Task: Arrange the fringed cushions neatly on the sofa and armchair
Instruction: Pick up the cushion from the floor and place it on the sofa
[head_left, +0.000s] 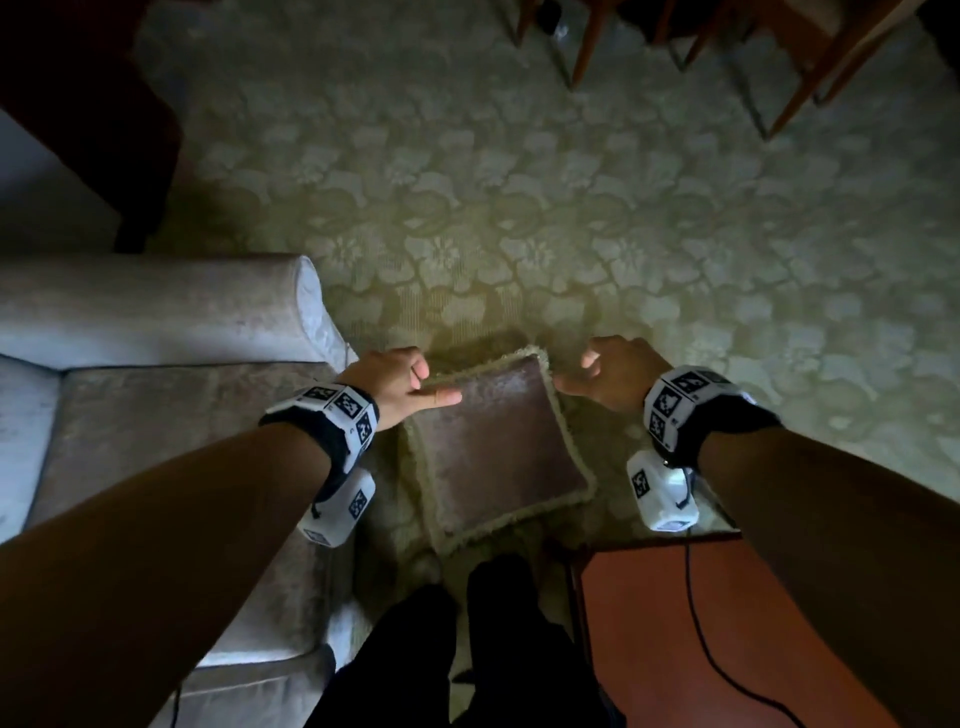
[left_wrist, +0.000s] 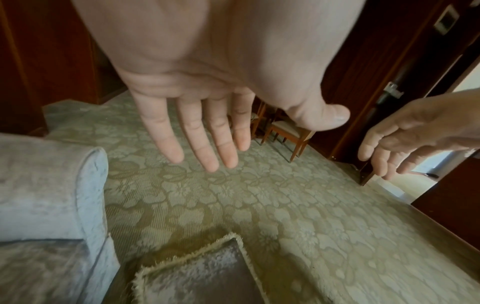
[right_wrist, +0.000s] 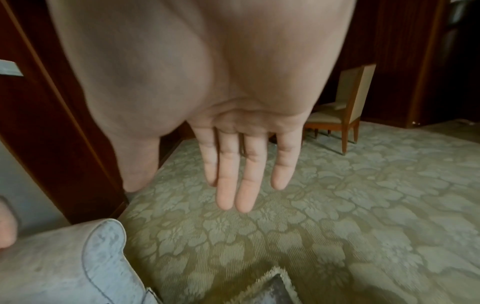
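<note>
A square mauve cushion with a pale fringe (head_left: 501, 447) lies flat on the patterned carpet, just right of a pale upholstered armchair (head_left: 156, 405). Both my hands hover above its far corners, holding nothing. My left hand (head_left: 402, 382) is over the far left corner, fingers straight in the left wrist view (left_wrist: 205, 144), the cushion (left_wrist: 197, 275) below it. My right hand (head_left: 605, 376) is over the far right corner, fingers straight in the right wrist view (right_wrist: 244, 174); only the cushion's corner (right_wrist: 272, 288) shows there.
A red-brown wooden table (head_left: 691, 634) with a black cable on it stands at my right, near the cushion. My dark-clothed legs (head_left: 467, 649) are just behind the cushion. Wooden chairs (head_left: 675, 47) stand across the carpet (head_left: 571, 234). Dark wood panelling (head_left: 88, 104) rises at far left.
</note>
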